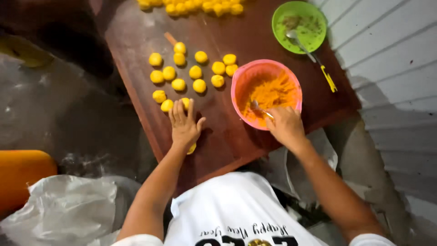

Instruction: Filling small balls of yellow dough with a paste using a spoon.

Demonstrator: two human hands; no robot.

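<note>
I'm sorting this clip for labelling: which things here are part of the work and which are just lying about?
In use:
left hand, flat on the dark wooden board
right hand, holding a metal spoon
pink plastic bowl of orange filling
small round yellow dough balls

Lying about:
green plastic bowl with spoon
crumpled white plastic bag
orange container

Only packaging: crumpled clear-white plastic bag [63,207] at bottom left, on the floor beside an orange object [20,175], left of the counter [136,45]. Another pale plastic sheet or bag [321,146], partly hidden, lies just off the counter's near right corner. No labels, signs or screens visible.
</note>
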